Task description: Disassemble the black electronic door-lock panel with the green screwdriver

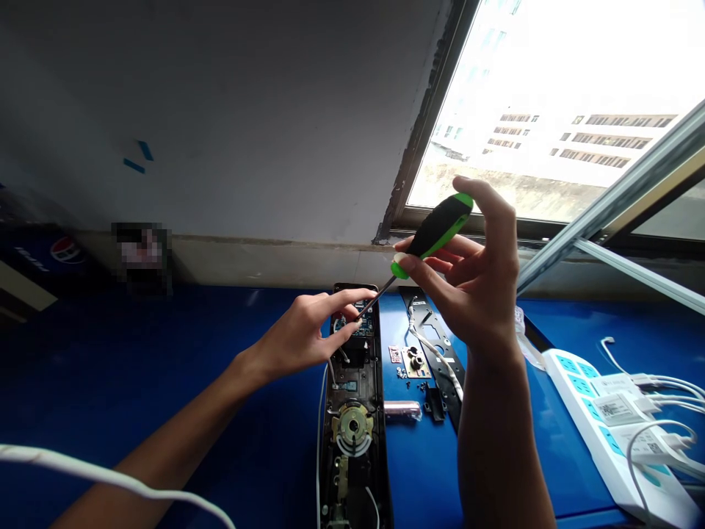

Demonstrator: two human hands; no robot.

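Note:
My right hand (468, 272) holds a black-and-green screwdriver (438, 228) by its handle, thumb and fingers around it and the index fingertip at the handle's top end. Its thin shaft slants down to the left toward a dark circuit board (366, 305) at the far end of a long black device housing (358, 382). My left hand (308, 327) reaches over the housing, thumb and fingers closed around the shaft's lower end. These fingers hide the screwdriver's tip and part of the board. Nearer me in the housing sits a round metal speaker-like part (352, 426).
Right of the housing lie a black panel (435, 323) with a white cable, a small brass-coloured plate (416, 362), loose screws (401, 373), a black bracket (435, 402) and a pinkish cylinder (402, 411). A white power strip (584, 411) with plugged-in adapters stands farther right. A white cable (121, 477) crosses lower left.

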